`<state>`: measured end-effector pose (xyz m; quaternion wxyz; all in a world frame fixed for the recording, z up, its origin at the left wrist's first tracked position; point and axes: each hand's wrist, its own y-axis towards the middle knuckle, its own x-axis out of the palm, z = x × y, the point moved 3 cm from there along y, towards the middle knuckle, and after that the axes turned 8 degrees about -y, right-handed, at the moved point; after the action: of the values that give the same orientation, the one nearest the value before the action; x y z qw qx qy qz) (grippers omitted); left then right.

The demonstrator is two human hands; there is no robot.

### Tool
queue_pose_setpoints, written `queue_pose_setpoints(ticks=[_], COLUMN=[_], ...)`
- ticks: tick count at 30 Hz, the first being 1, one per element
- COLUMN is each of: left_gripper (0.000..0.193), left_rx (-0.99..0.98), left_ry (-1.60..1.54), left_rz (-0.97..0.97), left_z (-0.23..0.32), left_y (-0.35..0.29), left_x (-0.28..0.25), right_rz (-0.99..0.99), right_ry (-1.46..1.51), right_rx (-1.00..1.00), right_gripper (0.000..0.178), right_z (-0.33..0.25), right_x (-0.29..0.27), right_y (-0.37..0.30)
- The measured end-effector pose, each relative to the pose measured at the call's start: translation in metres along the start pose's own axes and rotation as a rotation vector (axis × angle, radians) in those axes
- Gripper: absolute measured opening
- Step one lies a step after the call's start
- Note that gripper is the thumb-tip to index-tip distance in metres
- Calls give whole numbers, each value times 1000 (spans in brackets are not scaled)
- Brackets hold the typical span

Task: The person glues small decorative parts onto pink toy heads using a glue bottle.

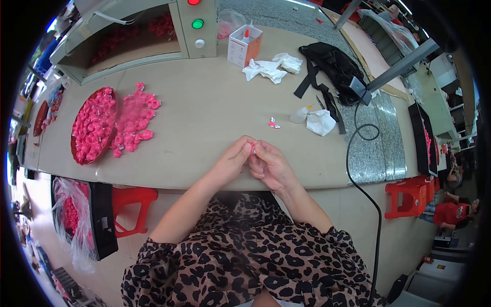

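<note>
Left hand and right hand, bare, both pinching small pink piece, well right of red round tray. Tray heaped with knobbly pink pieces; loose pink pile beside it; white-and-orange cardboard box farther right.

Bright, even light, with fisheye bending toward black corners.

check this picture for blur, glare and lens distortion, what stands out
Head view: the fisheye bows the front edge of the table and leaves black corners; head view: a hazy patch softens some loose pink pieces; head view: bright glare at the far left rim; head view: left hand and right hand look fairly sharp, the pink piece between them mostly hidden.
</note>
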<state>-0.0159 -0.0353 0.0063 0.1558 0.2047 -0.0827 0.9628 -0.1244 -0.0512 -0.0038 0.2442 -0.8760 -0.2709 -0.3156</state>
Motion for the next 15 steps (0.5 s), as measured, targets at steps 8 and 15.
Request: queue_pose_setpoints(ticks=[8,15], left_gripper=[25,23], left_rx=[51,128], left_ry=[127,158], left_rz=[28,47], left_z=[-5,-5], left_y=[-1,0], left_x=[1,2], right_rz=[-2,-5], right_ry=[23,17], right_rx=[3,-9], right_gripper=[18,18], right_z=[3,5], right_x=[-2,-2], right_y=[-2,-2])
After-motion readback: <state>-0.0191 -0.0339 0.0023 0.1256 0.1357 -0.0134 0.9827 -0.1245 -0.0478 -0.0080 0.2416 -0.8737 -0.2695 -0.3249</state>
